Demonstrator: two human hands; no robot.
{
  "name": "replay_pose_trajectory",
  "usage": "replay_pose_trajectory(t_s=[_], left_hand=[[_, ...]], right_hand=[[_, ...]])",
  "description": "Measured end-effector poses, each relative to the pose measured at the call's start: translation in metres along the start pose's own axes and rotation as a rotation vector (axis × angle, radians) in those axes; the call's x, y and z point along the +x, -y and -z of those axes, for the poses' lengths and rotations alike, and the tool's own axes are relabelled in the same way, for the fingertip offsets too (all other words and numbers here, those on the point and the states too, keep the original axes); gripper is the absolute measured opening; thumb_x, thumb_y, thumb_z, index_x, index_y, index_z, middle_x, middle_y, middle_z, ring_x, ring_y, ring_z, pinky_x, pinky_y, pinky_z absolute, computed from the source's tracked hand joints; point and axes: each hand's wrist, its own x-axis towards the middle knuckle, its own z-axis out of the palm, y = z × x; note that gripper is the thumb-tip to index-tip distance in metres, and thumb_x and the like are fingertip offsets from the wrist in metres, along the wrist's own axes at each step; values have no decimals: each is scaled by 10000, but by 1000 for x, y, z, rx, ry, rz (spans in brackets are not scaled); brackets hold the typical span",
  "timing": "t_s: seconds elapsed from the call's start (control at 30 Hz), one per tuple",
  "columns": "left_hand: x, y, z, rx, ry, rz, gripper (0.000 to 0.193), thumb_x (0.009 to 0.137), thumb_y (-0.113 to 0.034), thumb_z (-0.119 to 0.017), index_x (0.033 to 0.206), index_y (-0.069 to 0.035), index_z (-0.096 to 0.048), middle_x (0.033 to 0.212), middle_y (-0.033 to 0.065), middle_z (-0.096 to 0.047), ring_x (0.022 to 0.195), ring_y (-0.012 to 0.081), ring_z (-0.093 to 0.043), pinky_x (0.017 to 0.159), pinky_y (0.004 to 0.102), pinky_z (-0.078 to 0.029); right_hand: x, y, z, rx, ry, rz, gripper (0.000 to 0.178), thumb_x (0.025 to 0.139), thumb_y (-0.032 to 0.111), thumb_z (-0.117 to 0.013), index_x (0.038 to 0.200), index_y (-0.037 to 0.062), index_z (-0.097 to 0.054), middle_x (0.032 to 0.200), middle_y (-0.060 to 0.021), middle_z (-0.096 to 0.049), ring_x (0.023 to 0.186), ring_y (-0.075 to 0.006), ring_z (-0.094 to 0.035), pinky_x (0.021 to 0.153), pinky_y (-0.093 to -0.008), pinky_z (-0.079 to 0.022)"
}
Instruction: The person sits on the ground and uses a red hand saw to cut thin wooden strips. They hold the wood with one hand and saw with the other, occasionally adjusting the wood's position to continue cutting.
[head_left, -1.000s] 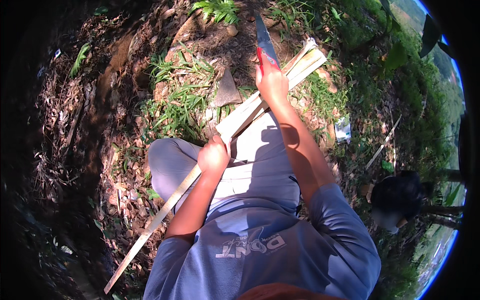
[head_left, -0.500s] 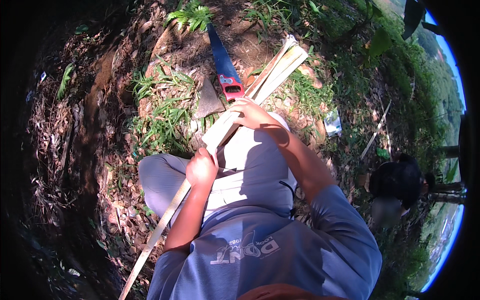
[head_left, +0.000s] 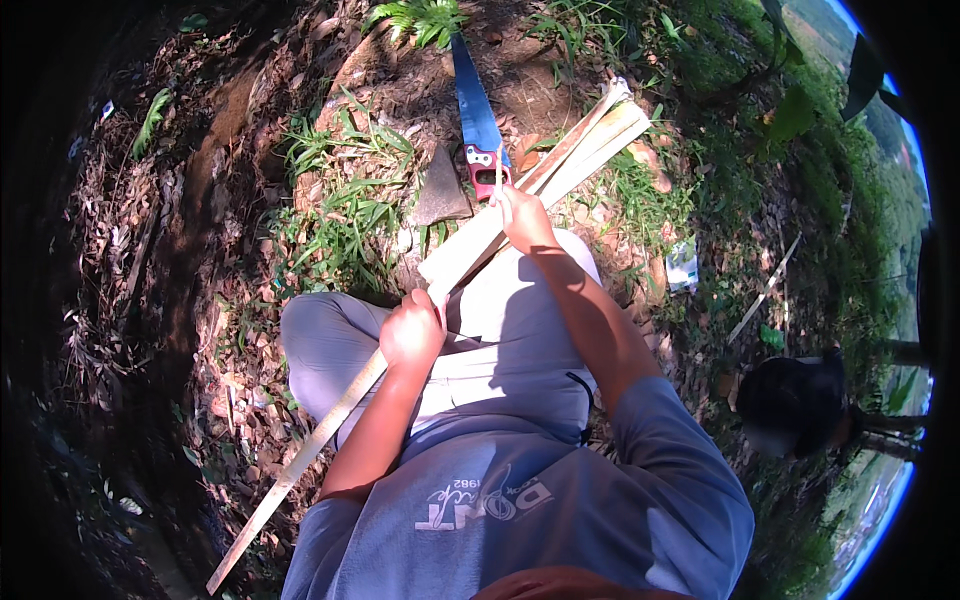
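- Your left hand is wrapped in a closed fist around the long bamboo strip, gripping it about midway along, over your left thigh.
- That strip's long axis runs diagonally, from the leaf litter at lower left up toward the grass at upper right, where it joins the bundle of split bamboo slats lying across your lap.
- Your right hand sits farther up the same diagonal, resting on the slats, its fingers pinched together around a thin sliver that stands upright from them.
- The handsaw lies on the ground just beyond your right hand, red handle toward you, blue blade pointing away; your right hand is clearly the nearer one.
- A flat grey stone lies just left of the saw handle.
- No containers are in view.
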Motion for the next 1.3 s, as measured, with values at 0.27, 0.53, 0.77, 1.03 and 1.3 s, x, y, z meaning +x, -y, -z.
replay_pose_trajectory(t_s=[0.27,0.53,0.77,1.03,1.3], left_hand=[[2,0,4,-63,61,18,454,1046,-498,-673,926,-69,-587,788,133,-721,668,296,-767,619,405,-627],[3,2,4,-116,95,42,461,1053,-495,-661,933,-56,-589,814,161,-732,689,343,-768,632,449,-627],[2,3,-4,-140,70,10,459,1059,-491,-656,940,-53,-586,802,158,-735,693,352,-770,622,453,-626],[8,5,1,-174,71,45,452,1055,-483,-663,936,-53,-593,801,164,-739,706,349,-775,636,450,-629],[0,6,-5,-145,74,3,458,1056,-482,-664,933,-47,-591,799,171,-739,703,352,-773,617,446,-625]], right_hand=[[11,-12,-7,199,-85,-308,301,1164,127,-504,1033,-16,-734,791,-81,-728,687,-190,-652,687,-354,-535],[33,-18,2,871,-166,-611,369,1199,225,-397,1010,-7,-613,976,-245,-775,820,-275,-753,755,-414,-628],[66,-47,25,1000,-226,-881,232,1150,129,-374,1129,-12,-558,1077,-269,-732,1005,-337,-766,866,-425,-652],[128,-39,46,935,-239,-925,273,1140,89,-370,1222,-129,-511,1224,-372,-668,1153,-463,-744,993,-489,-675],[176,-124,102,920,-640,-746,234,1102,22,-408,1284,-113,-466,1079,-255,-647,836,-419,-761,726,-483,-711]])
